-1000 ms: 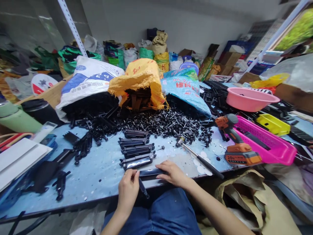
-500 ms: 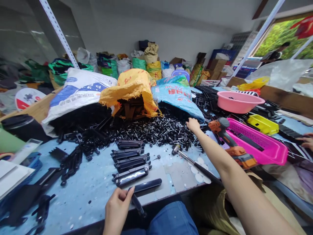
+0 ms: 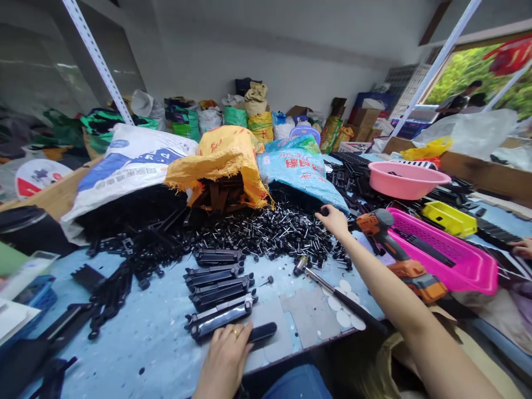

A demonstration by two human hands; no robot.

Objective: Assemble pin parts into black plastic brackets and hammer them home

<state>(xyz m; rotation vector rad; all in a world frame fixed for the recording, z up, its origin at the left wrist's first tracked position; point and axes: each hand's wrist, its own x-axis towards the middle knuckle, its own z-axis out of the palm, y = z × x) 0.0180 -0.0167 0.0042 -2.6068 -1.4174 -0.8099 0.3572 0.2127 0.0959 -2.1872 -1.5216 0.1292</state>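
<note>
My left hand (image 3: 228, 349) is closed over a long black plastic handle (image 3: 262, 332) near the table's front edge, its fingers hiding most of the piece. Reaching to the far side, my right hand (image 3: 334, 220) pinches a small black knob-headed screw (image 3: 325, 211); its shank cannot be made out. Beneath and beside that hand spreads a heap of black-headed screws (image 3: 282, 230) with silvery shanks. Beyond my left hand several folded black plastic assemblies (image 3: 222, 296) lie in a row. One loose screw (image 3: 269, 280) rests right of the row.
A hammer (image 3: 328, 285) and an orange cordless drill (image 3: 399, 255) lie right, by a magenta basket (image 3: 477, 271). White (image 3: 137, 160), orange (image 3: 226, 144) and blue (image 3: 297, 160) sacks stand behind the heap. Loose black parts (image 3: 112, 293) lie left. Another person's hand (image 3: 521, 247) shows far right.
My left hand has moved right and turned palm down over the handle; a second black piece hanging from it is now mostly out of sight. A dark knob now shows in my right hand's fingers.
</note>
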